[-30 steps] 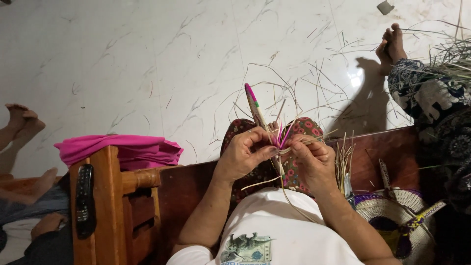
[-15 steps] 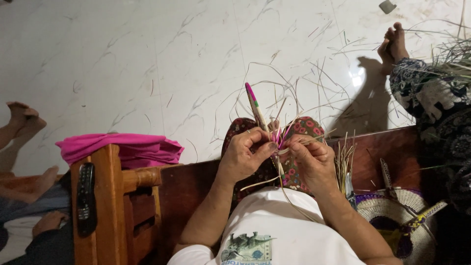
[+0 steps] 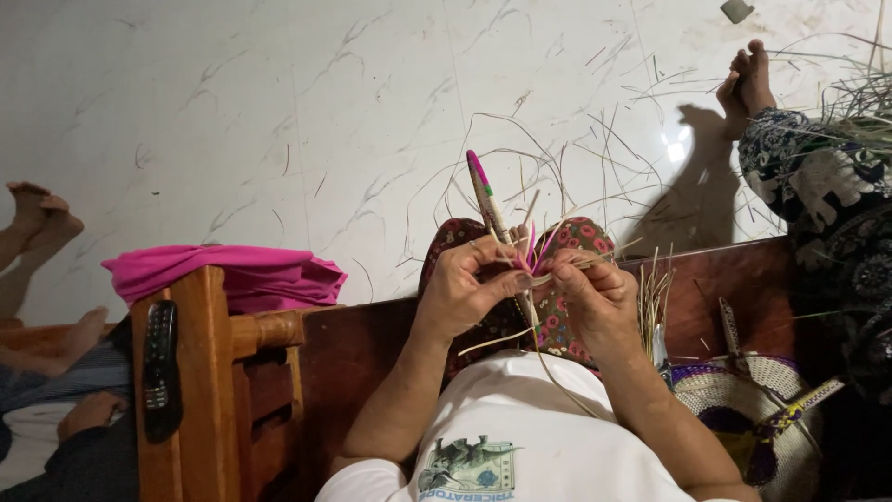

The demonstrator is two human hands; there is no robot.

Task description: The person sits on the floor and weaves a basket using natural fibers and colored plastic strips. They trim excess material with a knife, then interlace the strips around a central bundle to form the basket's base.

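Woven strip of pale and pink straw (image 3: 528,265), held above the lap: left hand (image 3: 462,290) and right hand (image 3: 587,290) both pinched shut on it near the working end; light, thin, springy, probably creases if bent sharply.

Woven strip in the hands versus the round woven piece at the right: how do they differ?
The woven strip is narrow, sticks up toward the floor and is pinched by the left hand and right hand. The round woven piece is wide, lies flat and is untouched. The strip shows pink and green; the round piece purple and cream. Both are woven.
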